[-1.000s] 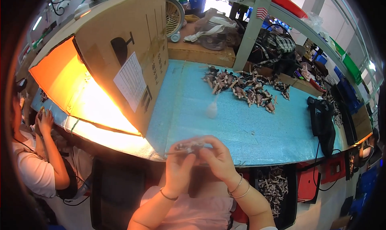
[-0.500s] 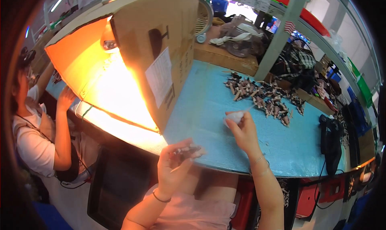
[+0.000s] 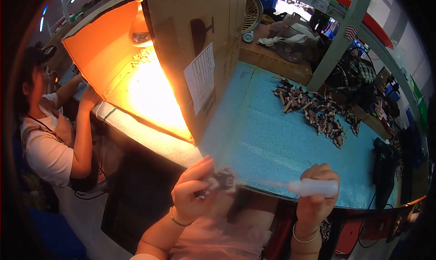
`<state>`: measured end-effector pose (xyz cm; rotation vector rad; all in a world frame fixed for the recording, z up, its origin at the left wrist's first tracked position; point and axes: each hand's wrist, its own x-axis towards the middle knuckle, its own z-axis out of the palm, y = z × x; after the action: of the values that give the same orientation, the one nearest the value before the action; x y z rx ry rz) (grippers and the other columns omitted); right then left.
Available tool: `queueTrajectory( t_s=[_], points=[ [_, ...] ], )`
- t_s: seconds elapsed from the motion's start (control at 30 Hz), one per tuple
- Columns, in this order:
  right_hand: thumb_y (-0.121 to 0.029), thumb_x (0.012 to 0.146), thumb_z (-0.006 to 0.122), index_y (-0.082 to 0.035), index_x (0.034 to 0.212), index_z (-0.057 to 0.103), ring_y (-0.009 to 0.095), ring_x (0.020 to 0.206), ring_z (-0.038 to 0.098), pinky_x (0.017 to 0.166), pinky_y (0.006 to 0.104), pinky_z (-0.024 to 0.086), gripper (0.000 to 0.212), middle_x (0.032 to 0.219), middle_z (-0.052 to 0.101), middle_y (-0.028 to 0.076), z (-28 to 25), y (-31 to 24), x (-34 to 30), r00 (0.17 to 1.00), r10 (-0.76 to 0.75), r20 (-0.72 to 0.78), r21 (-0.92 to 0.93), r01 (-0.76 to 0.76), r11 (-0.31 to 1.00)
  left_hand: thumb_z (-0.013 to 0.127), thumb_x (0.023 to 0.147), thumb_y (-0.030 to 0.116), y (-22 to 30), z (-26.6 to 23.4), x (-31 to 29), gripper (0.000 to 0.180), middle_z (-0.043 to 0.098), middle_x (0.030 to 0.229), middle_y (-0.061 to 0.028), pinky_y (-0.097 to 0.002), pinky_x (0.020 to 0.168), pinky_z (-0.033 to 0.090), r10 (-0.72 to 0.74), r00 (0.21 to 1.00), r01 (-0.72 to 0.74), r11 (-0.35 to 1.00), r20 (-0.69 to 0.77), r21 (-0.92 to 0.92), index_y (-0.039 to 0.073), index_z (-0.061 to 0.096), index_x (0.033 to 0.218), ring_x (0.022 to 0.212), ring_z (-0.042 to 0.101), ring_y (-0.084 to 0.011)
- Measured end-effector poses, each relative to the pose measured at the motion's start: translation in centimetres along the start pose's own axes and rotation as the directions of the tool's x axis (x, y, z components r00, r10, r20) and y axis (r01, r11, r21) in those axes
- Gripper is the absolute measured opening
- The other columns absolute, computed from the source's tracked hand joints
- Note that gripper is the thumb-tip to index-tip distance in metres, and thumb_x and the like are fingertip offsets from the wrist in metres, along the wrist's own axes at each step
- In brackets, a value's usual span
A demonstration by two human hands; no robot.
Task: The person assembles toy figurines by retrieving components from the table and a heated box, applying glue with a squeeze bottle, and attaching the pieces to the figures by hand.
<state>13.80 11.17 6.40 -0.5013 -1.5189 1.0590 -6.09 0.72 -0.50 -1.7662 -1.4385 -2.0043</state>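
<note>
My left hand [image 3: 190, 197] is closed around a small toy figure [image 3: 225, 180] with dark and pale parts, held above the table's front edge. Its details are smeared by motion. In my right hand [image 3: 313, 212] lies a white squeeze bottle [image 3: 320, 188], tipped on its side. The bottle's thin nozzle points left toward the figure; whether the tip touches it I cannot tell. Farther back on the blue tabletop [image 3: 268, 137] is a pile of similar small figures [image 3: 313, 110], apart from both hands.
A cardboard box [image 3: 222, 26] with a glowing lamp [image 3: 141, 35] inside stands at the left. Beyond it a co-worker's arm [image 3: 84, 133] shows. A black object [image 3: 385, 167] lies at the table's right, near a metal post [image 3: 338, 46]. A dark bin [image 3: 131, 201] sits below.
My right hand has moved right and nearer to me, and the bottle now lies sideways with its nozzle toward the figure. The left hand still holds the figure. The view has shifted slightly.
</note>
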Motion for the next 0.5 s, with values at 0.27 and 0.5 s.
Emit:
queueTrajectory(
  t_s=[0.27, 0.5],
  points=[
    [-0.062, 0.076, 0.053, -0.009, 0.085, 0.040, 0.012, 0.056, 0.037, 0.052, 0.0266, 0.030, 0.055, 0.066, 0.040, 0.000, -0.6, -2.1, -1.5, 0.903, -0.368, 0.220, -0.248, 0.416, 0.875, 0.072, 0.063, -0.005, 0.3, 0.4, 0.0, 0.040, 0.054, 0.109, -0.0218, -0.0429, 0.082, 0.049, 0.054, 0.998, -0.055, 0.995, 0.021, 0.083, 0.004, 0.039, 0.083, 0.103, 0.055, -0.0402],
    [-0.042, 0.061, 0.077, -0.009, 0.081, 0.058, 0.016, 0.060, 0.051, 0.055, 0.0301, 0.040, 0.043, 0.066, 0.053, 0.001, -0.1, -3.1, -1.8, 0.949, -0.271, 0.163, -0.202, 0.301, 0.932, 0.068, 0.067, -0.009, 0.7, 0.4, 0.0, 0.044, 0.046, 0.114, -0.0221, -0.0442, 0.095, 0.042, 0.039, 0.991, -0.049, 0.996, 0.129, 0.071, 0.005, 0.035, 0.092, 0.114, 0.047, -0.0379]
  ],
)
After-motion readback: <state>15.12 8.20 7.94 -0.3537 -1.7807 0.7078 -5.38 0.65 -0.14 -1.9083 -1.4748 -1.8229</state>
